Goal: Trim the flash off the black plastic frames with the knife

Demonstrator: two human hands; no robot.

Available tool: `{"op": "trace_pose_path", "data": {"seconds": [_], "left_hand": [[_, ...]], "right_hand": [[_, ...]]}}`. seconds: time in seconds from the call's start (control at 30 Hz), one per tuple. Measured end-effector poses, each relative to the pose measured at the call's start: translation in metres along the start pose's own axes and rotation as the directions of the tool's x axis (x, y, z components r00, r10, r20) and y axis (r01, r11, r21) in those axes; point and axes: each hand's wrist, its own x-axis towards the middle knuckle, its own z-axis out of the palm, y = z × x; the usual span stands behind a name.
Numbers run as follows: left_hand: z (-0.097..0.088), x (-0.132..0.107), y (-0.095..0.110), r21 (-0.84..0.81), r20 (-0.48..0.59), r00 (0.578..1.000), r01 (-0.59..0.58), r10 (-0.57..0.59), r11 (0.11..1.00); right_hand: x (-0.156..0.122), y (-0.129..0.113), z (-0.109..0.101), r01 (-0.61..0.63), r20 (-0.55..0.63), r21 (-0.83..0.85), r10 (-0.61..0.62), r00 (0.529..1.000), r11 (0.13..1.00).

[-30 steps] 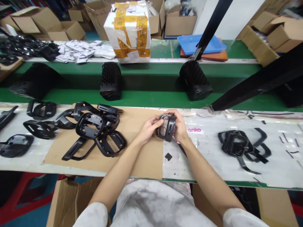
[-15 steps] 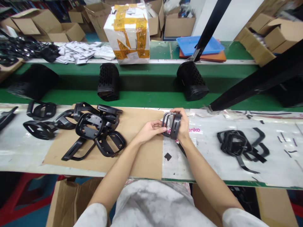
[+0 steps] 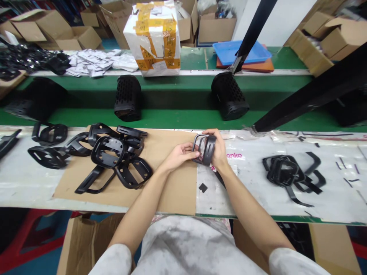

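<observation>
Between my two hands is a black plastic frame (image 3: 210, 150) with a rounded rectangular opening, held up above the table. My right hand (image 3: 220, 151) wraps round its right side, the fingers over the far edge. At the near left edge my left hand (image 3: 183, 153) pinches the frame with thumb and fingers. A heap of similar black frames (image 3: 108, 152) lies on a cardboard sheet (image 3: 177, 194) to the left. Below my hands rests a small black square (image 3: 203, 188). Part of a black strip (image 3: 219, 178) shows beside my right wrist.
Black strips and loops (image 3: 286, 172) lie in a tangle on the right. Beyond the table, perforated black cylinders (image 3: 128, 97) stand on a green surface (image 3: 172, 114). A taped white box (image 3: 153, 38), a blue tray (image 3: 243, 52) and a slanting black post (image 3: 309, 97) are farther back.
The frame and both hands have shifted slightly left and up in the picture, and the frame has turned a little. Both hands keep their hold on it.
</observation>
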Motion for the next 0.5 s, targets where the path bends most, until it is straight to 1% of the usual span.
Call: {"op": "trace_pose_path", "data": {"seconds": [0.07, 0.17, 0.3, 0.5], "left_hand": [[-0.0017, 0.0011, -0.0009, 0.001, -0.011, 1.0, 0.0, 0.0, 1.0], [-0.0023, 0.0022, -0.0016, -0.008, -0.022, 1.0, 0.002, -0.002, 1.0], [-0.0015, 0.001, 0.0011, -0.036, -0.004, 1.0, -0.013, 0.013, 0.999], [-0.001, 0.0001, 0.0041, -0.029, -0.009, 0.999, -0.054, 0.054, 0.998]], "right_hand": [[0.0, 0.0014, 0.0004, 0.005, 0.004, -0.004, -0.005, 1.0, 1.0], [-0.0014, 0.0014, -0.0002, -0.006, 0.042, -0.016, 0.007, 0.999, 1.0], [-0.0024, -0.0023, -0.0007, -0.012, 0.085, -0.038, 0.015, 0.996, 0.999], [0.0034, -0.0054, 0.0038, 0.035, 0.065, -0.04, -0.032, 0.997, 0.999]]}}
